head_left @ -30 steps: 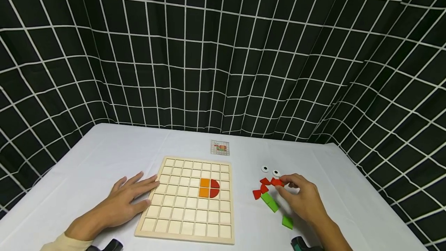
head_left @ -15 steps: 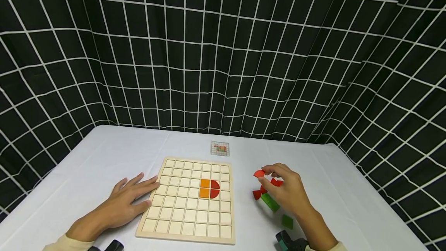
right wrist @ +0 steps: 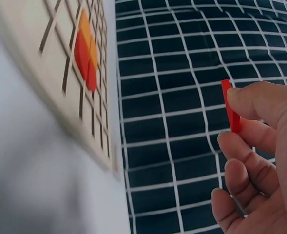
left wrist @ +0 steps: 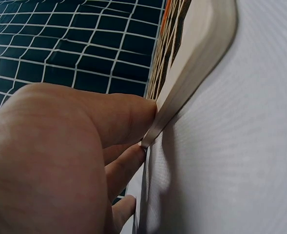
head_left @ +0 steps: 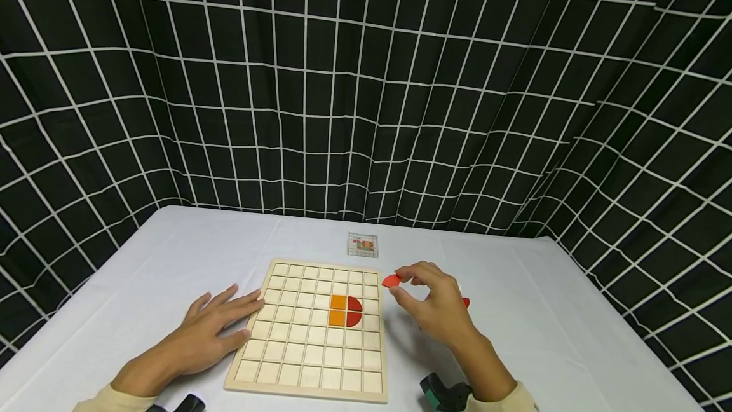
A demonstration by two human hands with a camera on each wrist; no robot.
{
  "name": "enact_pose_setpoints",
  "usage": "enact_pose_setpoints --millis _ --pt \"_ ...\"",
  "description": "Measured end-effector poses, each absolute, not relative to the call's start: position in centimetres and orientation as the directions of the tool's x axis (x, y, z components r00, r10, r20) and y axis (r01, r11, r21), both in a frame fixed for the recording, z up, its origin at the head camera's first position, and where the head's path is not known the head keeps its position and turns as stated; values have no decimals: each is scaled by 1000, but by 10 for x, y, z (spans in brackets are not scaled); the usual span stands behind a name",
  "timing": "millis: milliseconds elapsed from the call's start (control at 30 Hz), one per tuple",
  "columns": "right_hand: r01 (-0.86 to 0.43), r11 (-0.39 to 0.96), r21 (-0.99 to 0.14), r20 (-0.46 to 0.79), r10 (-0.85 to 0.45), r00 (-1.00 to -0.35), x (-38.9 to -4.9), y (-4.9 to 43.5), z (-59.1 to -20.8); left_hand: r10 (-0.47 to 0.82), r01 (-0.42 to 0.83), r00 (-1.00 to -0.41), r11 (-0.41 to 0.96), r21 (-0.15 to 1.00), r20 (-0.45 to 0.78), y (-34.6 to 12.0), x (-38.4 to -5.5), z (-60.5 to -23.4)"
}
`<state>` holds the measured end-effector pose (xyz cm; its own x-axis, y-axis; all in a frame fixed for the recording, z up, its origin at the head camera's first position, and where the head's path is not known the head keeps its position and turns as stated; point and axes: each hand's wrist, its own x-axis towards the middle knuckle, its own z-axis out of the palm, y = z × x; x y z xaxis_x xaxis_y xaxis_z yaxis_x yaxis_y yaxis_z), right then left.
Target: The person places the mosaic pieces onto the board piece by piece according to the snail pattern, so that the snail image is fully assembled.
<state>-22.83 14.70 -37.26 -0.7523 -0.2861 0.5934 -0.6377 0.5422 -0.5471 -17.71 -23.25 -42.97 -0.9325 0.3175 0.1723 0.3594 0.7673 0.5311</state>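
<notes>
A red quarter-circle tile (head_left: 391, 281) is pinched between thumb and forefinger of my right hand (head_left: 437, 304), in the air by the right edge of the wooden grid board (head_left: 305, 393). In the right wrist view the red tile (right wrist: 230, 106) shows edge-on. My left hand (head_left: 208, 332) lies with fingers spread at the board's left edge; in the left wrist view its thumb and fingertips touch the board's side (left wrist: 182, 73). Two orange square tiles (head_left: 337, 310) sit in the board beside two red quarter-circle tiles (head_left: 354, 311) that form a half disc.
A small picture card (head_left: 363, 245) lies behind the board. A bit of another red tile (head_left: 466, 302) peeks out past my right hand, which hides the other loose pieces. A black curtain with white grid lines (head_left: 366, 94) stands behind the table.
My right hand has lifted the red quarter-circle tile from the loose pieces and carried it left to the board's edge. The left hand has stayed in place.
</notes>
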Motion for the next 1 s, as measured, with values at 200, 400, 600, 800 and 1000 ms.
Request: enact_pose_setpoints --millis 200,400,600,800,1000 --pt "-653 501 -568 594 -300 -747 -232 124 -372 314 355 -934 770 531 169 -232 -177 -430" --pt "-594 501 -629 517 -301 -801 -232 101 -370 331 368 -929 764 530 167 -232 -178 -430" --pt "-579 504 -641 478 -327 -815 -233 79 -371 320 355 -934 773 526 160 -233 -179 -430" --pt "-575 511 -639 451 -357 -818 -236 62 -377 322 353 -934 768 534 153 -233 -178 -429" --pt "-577 507 -640 443 -369 -817 -240 52 -386 326 354 -933 768 533 150 -233 -177 -428"
